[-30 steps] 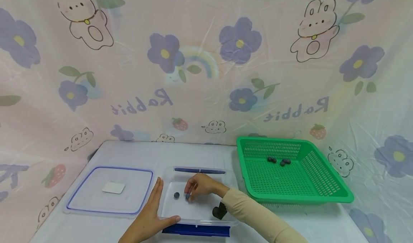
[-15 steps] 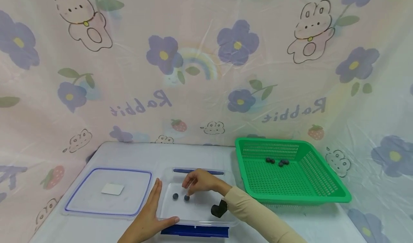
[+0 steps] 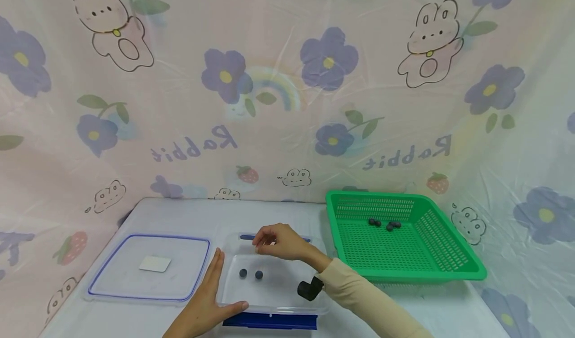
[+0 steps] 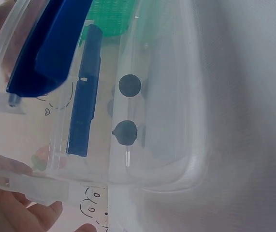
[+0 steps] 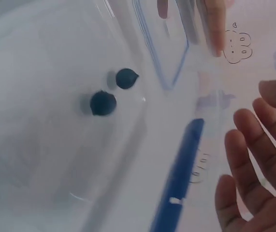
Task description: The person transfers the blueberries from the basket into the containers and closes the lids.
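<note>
Two blueberries (image 3: 251, 274) lie side by side on the floor of a clear plastic box (image 3: 287, 309) with blue latch flaps. The left wrist view shows one blueberry (image 4: 129, 85) through the box wall; the right wrist view shows the other blueberry (image 5: 103, 103) from above. My left hand (image 3: 207, 290) rests against the box's left side, fingers straight, thumb along the front rim. Over the back part of the box hovers my right hand (image 3: 282, 243), its fingers (image 5: 246, 159) loosely bent with nothing between them, apart from the blueberries.
A green basket (image 3: 404, 279) stands to the right with several blueberries (image 3: 390, 226) at its far side. To the left lies the clear lid (image 3: 121, 278) with its blue seal, a white card (image 3: 155, 263) on it. A patterned curtain (image 3: 269, 143) hangs behind the table (image 3: 179, 213).
My right hand has let go of the right blueberry, leaving it beside the other one, and has risen up and away toward the box's back. My left hand has kept its place.
</note>
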`<state>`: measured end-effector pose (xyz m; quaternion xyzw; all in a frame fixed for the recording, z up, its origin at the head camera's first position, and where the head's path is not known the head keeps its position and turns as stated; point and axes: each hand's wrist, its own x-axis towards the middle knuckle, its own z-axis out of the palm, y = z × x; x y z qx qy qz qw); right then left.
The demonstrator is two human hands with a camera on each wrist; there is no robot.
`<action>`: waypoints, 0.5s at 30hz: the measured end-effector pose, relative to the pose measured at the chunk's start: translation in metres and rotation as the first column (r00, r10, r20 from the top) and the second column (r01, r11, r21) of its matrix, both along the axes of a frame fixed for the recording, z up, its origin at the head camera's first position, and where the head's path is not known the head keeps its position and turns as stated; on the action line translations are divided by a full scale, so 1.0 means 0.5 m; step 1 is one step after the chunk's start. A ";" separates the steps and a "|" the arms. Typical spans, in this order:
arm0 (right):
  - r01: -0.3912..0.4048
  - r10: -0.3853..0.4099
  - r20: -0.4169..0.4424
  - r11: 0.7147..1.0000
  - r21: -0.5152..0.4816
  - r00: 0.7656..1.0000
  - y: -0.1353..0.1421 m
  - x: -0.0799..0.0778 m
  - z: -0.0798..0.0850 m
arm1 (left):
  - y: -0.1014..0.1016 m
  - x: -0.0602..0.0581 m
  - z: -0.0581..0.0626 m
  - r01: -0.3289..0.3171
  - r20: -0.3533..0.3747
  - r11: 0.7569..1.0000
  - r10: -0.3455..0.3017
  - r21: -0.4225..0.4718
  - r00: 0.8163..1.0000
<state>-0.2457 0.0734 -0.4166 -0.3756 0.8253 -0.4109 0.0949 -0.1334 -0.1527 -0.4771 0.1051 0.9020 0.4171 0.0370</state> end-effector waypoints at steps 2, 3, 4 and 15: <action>0.012 -0.011 -0.065 1.000 0.007 0.998 0.005 0.003 0.010 | 0.001 0.000 0.002 -0.005 0.012 1.000 0.005 -0.007 1.000; 0.015 -0.014 -0.093 1.000 0.012 0.996 0.008 0.005 0.015 | 0.002 0.000 0.004 -0.007 0.018 1.000 0.007 -0.008 1.000; 0.017 -0.015 -0.119 1.000 0.018 0.993 0.010 0.006 0.020 | 0.002 0.000 0.005 -0.009 0.021 1.000 0.009 -0.010 1.000; 0.037 -0.013 -0.270 0.996 0.084 0.963 0.035 0.021 0.054 | 0.002 -0.002 0.004 -0.008 0.019 1.000 0.008 -0.026 1.000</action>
